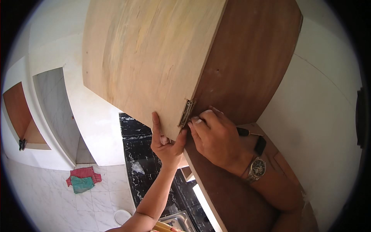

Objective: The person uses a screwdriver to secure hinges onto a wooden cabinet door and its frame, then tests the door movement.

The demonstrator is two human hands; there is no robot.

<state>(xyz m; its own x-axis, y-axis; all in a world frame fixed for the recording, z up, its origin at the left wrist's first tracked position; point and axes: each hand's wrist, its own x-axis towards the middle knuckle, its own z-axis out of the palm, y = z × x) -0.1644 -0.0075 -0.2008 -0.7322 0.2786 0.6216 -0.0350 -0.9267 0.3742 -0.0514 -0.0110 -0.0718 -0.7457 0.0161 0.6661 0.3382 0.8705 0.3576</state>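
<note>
A pale wooden cabinet door (154,54) stands swung out from a brown cabinet interior (243,58). At its lower corner my left hand (167,149) grips the panel, index finger up along the face and thumb by the edge. A metal hinge (186,113) sits on the door edge just above that thumb. My right hand (216,139) is closed beside the hinge, its fingertips pinched together; whatever is between them is too small or hidden to name. Behind that hand's wrist a screwdriver (243,132) with a black handle lies on the brown shelf (220,189), partly covered.
A small black object (260,145) rests by the screwdriver. Below is a black marble-patterned counter (141,166) with a crumpled clear plastic piece (137,168) and a steel sink (179,222). Red and green cloths (82,184) lie on the tiled floor. A white wall (320,89) bounds the right.
</note>
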